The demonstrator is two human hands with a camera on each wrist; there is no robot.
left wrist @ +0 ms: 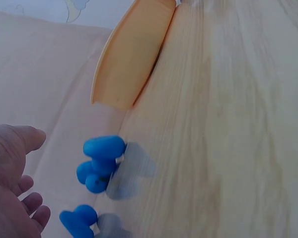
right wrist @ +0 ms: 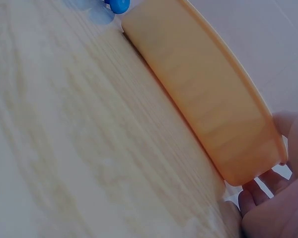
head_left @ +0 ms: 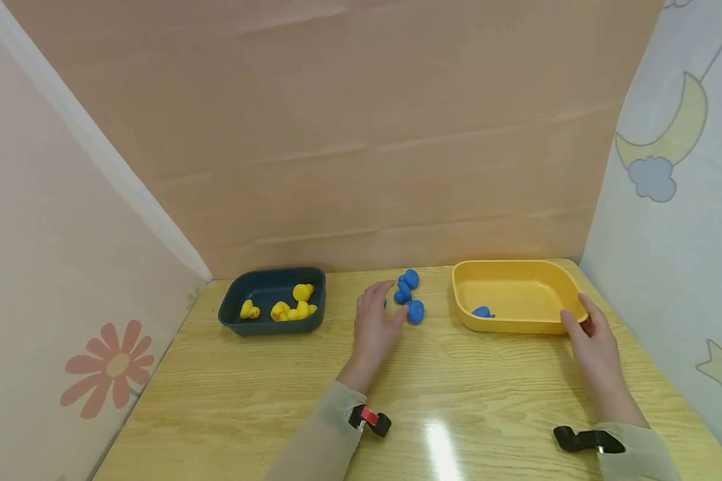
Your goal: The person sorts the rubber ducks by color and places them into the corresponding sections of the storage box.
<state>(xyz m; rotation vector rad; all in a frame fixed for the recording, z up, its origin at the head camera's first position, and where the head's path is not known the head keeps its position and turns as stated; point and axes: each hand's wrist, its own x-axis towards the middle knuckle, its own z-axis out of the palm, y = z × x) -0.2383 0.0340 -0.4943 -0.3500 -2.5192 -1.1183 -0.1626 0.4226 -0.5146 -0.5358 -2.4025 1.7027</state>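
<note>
My left hand [head_left: 375,327] hovers beside a loose group of blue toy ducks [head_left: 416,312] at the table's back. Its thumb and fingers are spread apart with nothing gripped, and a bit of blue shows between them. In the left wrist view, the blue ducks [left wrist: 103,153] stand clear of the thumb. My right hand [head_left: 595,341] grips the right end of a yellow basin [head_left: 514,326], thumb over the rim and fingers around the outer wall. One blue duck [head_left: 483,312] lies inside that basin. The right wrist view shows the fingers [right wrist: 268,181] against the basin's end.
A dark blue basin [head_left: 271,329] with several yellow toy ducks [head_left: 303,292] stands at the back left of the wooden table [head_left: 228,401]. Brown paper [head_left: 367,133] covers the wall right behind the basins. Patterned walls flank both sides.
</note>
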